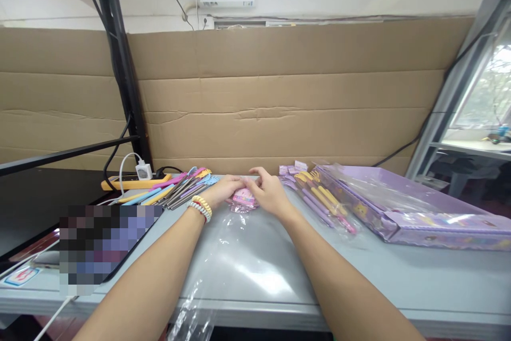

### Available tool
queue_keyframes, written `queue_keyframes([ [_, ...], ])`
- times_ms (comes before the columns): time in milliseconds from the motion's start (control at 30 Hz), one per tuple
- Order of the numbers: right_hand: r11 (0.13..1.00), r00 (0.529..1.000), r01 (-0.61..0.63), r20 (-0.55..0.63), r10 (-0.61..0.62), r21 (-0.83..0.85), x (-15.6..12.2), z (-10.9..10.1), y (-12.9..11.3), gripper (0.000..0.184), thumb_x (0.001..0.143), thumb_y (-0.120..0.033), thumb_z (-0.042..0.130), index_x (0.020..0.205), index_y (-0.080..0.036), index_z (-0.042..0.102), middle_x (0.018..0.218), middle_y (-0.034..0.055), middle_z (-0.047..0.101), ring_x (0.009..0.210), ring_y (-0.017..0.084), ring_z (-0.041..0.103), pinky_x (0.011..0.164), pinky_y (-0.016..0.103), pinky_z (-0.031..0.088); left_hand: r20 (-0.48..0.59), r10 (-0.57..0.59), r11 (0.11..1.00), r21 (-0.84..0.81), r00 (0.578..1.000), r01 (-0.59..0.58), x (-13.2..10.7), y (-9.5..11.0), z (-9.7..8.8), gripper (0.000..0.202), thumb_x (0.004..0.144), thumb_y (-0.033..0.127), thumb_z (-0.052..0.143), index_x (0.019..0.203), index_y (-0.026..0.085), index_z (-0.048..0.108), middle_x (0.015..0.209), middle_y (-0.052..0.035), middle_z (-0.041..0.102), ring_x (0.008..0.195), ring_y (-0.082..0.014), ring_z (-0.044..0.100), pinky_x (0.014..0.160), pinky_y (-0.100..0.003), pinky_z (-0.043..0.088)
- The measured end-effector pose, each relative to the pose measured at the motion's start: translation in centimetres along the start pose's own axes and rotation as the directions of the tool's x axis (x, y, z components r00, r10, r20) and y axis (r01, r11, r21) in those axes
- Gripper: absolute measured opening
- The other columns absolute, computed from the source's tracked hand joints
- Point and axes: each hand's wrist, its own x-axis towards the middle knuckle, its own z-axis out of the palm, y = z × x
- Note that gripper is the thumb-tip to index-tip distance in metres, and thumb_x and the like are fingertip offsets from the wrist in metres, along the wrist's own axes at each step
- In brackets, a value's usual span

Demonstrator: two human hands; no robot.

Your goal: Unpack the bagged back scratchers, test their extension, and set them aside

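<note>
From my remote seat, I take the small pink packet in shiny clear plastic as the centre of the clock; it lies on the pale grey worktop, between the person's two hands; the left hand, with pale beaded bands at its wrist, comes in from 9 o'clock, its fingers bent over the packet's upper edge, and I cannot tell whether they grip it; the right hand comes in from 3 o'clock, index finger arched and thumb at the packet, a narrow gap between them, and here too I cannot tell how firmly they hold; a loose, see-through plastic sheet trails towards 7 o'clock, over the worktop's near edge; at 9 o'clock, near the left hand, lies a spread of metal utensils with coloured ends; at 3 o'clock sit purple and yellow utensils in clear wrapping, just beside a large flat purple printed box; tan cardboard panelling stands at 12 o'clock.
</note>
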Motion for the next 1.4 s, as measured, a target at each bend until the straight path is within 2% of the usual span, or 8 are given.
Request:
queue_keyframes([
  [133, 0.994, 0.994, 0.111, 0.018, -0.111, -0.023, -0.1, -0.1, -0.2, 0.01, 0.074, -0.026, 0.052, 0.078, -0.018, 0.058, 0.07, 0.0001, 0.061, 0.057, 0.011, 0.05, 0.056, 0.022, 0.035, -0.042, 0.018, 1.0, 0.024, 0.999, -0.017, 0.2, -0.1, -0.1, 0.024, 0.064, 0.035, 0.061, 0.059, 0.015, 0.049, 0.051, 0.0046, 0.042, 0.046, -0.0072, 0.038, 0.043, -0.021, 0.025],
  [200, 0.988, 0.991, 0.135, 0.033, -0.133, -0.073, -0.1, -0.1, -0.2, 0.007, 0.071, -0.022, 0.053, 0.067, -0.018, 0.057, 0.071, 0.001, 0.059, 0.062, 0.011, 0.05, 0.058, 0.022, 0.035, -0.046, 0.031, 0.999, 0.027, 0.998, -0.03, 0.2, -0.1, -0.1, 0.024, 0.065, 0.033, 0.061, 0.056, 0.015, 0.047, 0.049, 0.0053, 0.039, 0.045, -0.0065, 0.035, 0.043, -0.021, 0.023],
  [467, 0.989, 0.997, 0.031, 0.08, -0.02, -0.142, 0.0, 0.1, 0.0, 0.016, 0.072, -0.031, 0.052, 0.068, -0.017, 0.058, 0.073, 0.0026, 0.06, 0.062, 0.011, 0.049, 0.057, 0.022, 0.033, -0.065, 0.069, 0.996, 0.055, 0.996, -0.065, 0.3, -0.2, -0.2, 0.025, 0.069, 0.035, 0.059, 0.057, 0.015, 0.049, 0.05, 0.0041, 0.041, 0.046, -0.0073, 0.036, 0.045, -0.023, 0.023],
  [700, 0.984, 0.992, -0.086, 0.081, 0.099, -0.157, 0.3, -0.2, -0.1, 0.028, 0.075, -0.028, 0.045, 0.049, -0.018, 0.045, 0.049, -0.0002, 0.052, 0.05, 0.011, 0.042, 0.049, 0.023, 0.026, -0.063, 0.144, 0.989, 0.037, 0.988, -0.142, 0.8, -0.8, -0.4, 0.034, 0.069, 0.045, 0.061, 0.059, 0.015, 0.05, 0.052, 0.0038, 0.041, 0.048, -0.0075, 0.036, 0.045, -0.022, 0.025],
  [867, 0.987, 0.988, -0.121, 0.087, 0.13, -0.108, 0.5, -0.2, 0.1, 0.03, 0.077, -0.03, 0.044, 0.049, -0.019, 0.042, 0.048, -0.0012, 0.049, 0.05, 0.011, 0.041, 0.049, 0.023, 0.025, -0.083, 0.147, 0.989, 0.021, 0.986, -0.146, 0.8, -0.8, -0.3, 0.039, 0.066, 0.05, 0.064, 0.059, 0.014, 0.051, 0.049, 0.0048, 0.039, 0.044, -0.0063, 0.034, 0.042, -0.021, 0.024],
  [1033, 0.985, 0.992, -0.106, 0.061, 0.115, -0.135, 0.6, 0.0, 0.5, 0.03, 0.083, -0.031, 0.039, 0.058, -0.018, 0.05, 0.058, 0.0027, 0.057, 0.055, 0.012, 0.045, 0.051, 0.023, 0.027, -0.077, 0.085, 0.995, -0.053, 0.993, -0.089, 0.8, -0.8, -0.3, 0.04, 0.064, 0.053, 0.064, 0.066, 0.014, 0.054, 0.054, 0.0037, 0.045, 0.046, -0.0073, 0.04, 0.043, -0.021, 0.029],
  [1233, 0.984, 0.983, -0.168, -0.084, 0.162, -0.063, 0.8, -0.2, 0.8, 0.027, 0.084, -0.03, 0.039, 0.064, -0.017, 0.051, 0.066, 0.0058, 0.062, 0.059, 0.014, 0.05, 0.054, 0.024, 0.031, 0.087, 0.045, 0.999, 0.024, 0.995, -0.047, 0.3, -0.4, -0.2, 0.042, 0.063, 0.052, 0.066, 0.075, 0.013, 0.058, 0.058, 0.0013, 0.052, 0.047, -0.008, 0.044, 0.044, -0.021, 0.028],
  [1400, 0.982, 0.982, -0.177, -0.082, 0.171, -0.062, 0.8, -0.3, 0.8, 0.027, 0.081, -0.031, 0.042, 0.06, -0.017, 0.05, 0.061, 0.0042, 0.06, 0.057, 0.013, 0.049, 0.053, 0.024, 0.03, 0.109, 0.043, 0.993, 0.102, 0.993, -0.054, 0.3, -0.5, -0.4, 0.042, 0.064, 0.054, 0.064, 0.066, 0.013, 0.056, 0.051, 0.0026, 0.047, 0.046, -0.0081, 0.04, 0.044, -0.022, 0.026],
])
